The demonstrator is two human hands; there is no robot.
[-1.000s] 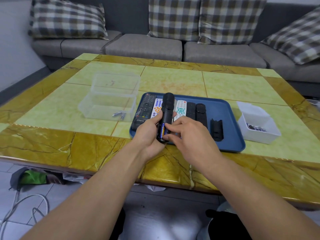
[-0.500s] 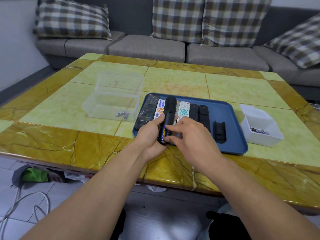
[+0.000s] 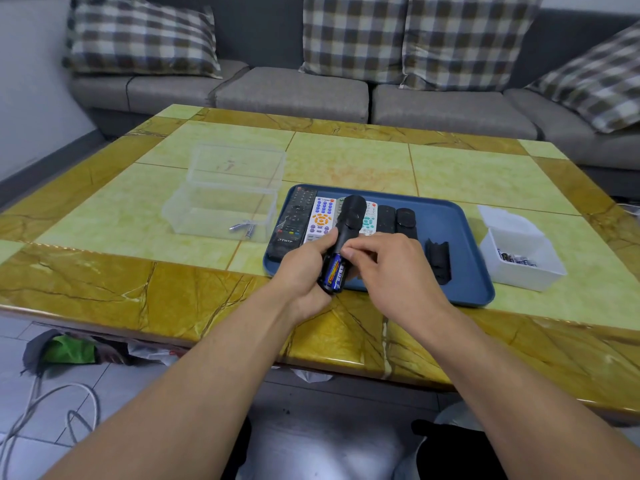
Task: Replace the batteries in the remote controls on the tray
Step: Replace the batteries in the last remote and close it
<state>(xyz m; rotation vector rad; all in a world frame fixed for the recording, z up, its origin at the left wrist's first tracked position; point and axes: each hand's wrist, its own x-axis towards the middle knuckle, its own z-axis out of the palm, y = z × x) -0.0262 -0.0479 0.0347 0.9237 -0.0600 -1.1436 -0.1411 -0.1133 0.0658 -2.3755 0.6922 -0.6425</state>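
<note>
- The big table [image 3: 346, 161] with green and gold tiles is holding everything, and a grey sofa [image 3: 294, 91] is sitting at 12 o'clock behind it.
- The blue tray [image 3: 460, 244] is lying in the middle of the table, near the front edge.
- A clear box [image 3: 225, 199] is standing at 9 o'clock from the tray, with a few loose batteries [image 3: 244, 228] lying inside. I am guessing these are old ones.
- A small white box [image 3: 519, 244] is sitting at 3 o'clock from the tray, with more small batteries inside.
- Five remotes [image 3: 322, 220] are lying side by side on the far part of the tray.
- The left hand [image 3: 304, 265] is wrapping around a black remote [image 3: 349, 220] and holding it up over the front of the tray.
- The right hand [image 3: 388, 268] is pinching close at the remote's open back, at 3 o'clock from it. I cannot tell if it is gripping anything.
- A black cover [image 3: 438, 259] is lying on the tray at 3 o'clock from the hands.
- A blue battery [image 3: 334, 271] is sitting in the open back.
- The job looks like it is just getting going: this remote is needing its cover back, and the others are waiting.
</note>
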